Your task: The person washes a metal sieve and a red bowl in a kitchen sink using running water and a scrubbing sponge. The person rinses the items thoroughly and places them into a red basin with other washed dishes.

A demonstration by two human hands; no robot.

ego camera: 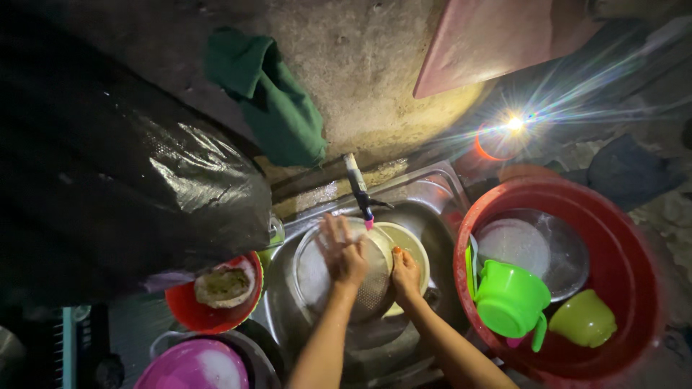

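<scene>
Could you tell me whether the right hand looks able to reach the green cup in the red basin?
Probably yes: the right hand grips a plate's edge at the sink, and the green cup lies uncovered in the red basin beside it.

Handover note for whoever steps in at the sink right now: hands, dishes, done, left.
Left hand: open, fingers spread, flat on the metal plate in the sink, under the tap.
Right hand: grips the rim of the pale bowl behind the plate.
Done, by the look of it: the red basin on the right holds a green jug, a green cup and plates.
Left: the plate and bowl in hand; a red bowl with a scrubbing pad sits left of the sink.
</scene>
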